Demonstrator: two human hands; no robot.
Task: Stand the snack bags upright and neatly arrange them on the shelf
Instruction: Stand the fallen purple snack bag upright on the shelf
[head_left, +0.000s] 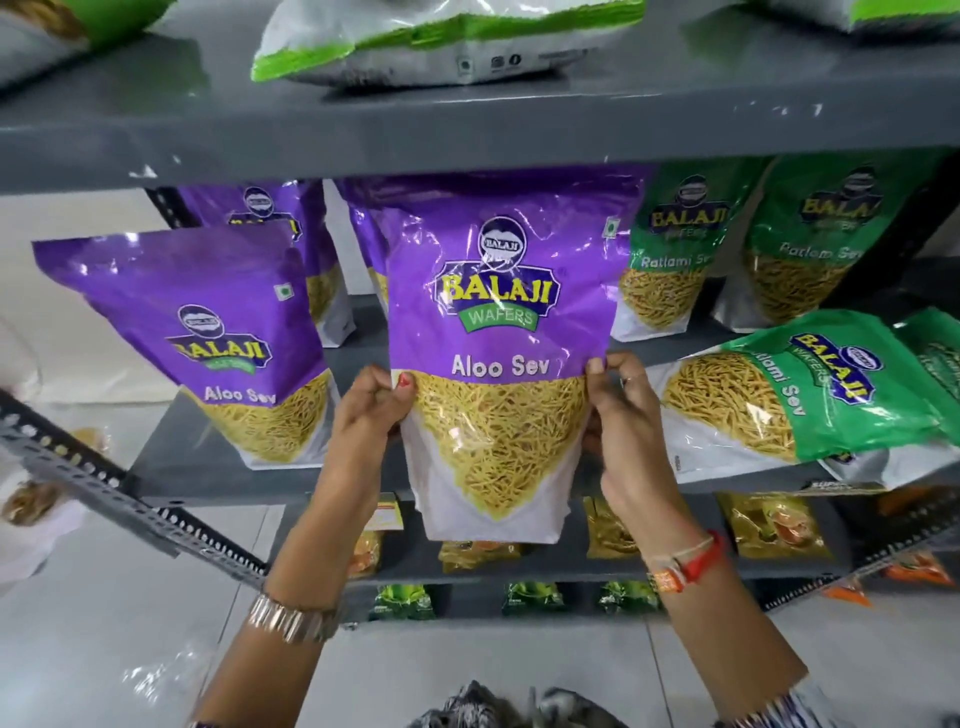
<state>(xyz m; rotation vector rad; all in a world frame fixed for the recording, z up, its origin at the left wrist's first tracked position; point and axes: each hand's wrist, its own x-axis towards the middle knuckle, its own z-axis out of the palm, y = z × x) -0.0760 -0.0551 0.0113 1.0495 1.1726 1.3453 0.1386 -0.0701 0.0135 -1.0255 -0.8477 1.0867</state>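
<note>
I hold a purple Aloo Sev bag (498, 332) upright in front of the grey shelf (363, 322). My left hand (371, 410) grips its left edge and my right hand (626, 410) grips its right edge. A second purple Aloo Sev bag (208, 332) stands upright at the shelf's left front, with more purple bags (270, 208) behind it. Two green Ratlami Sev bags (670, 249) stand upright at the back right. Another green Ratlami Sev bag (779, 395) lies on its side at the right front.
The shelf above (467, 135) carries white-and-green bags (447, 41) lying flat. Lower shelves hold small yellow packets (774, 525) and green packets (530, 595). A perforated metal upright (119, 493) slants across the left. White floor tiles lie below.
</note>
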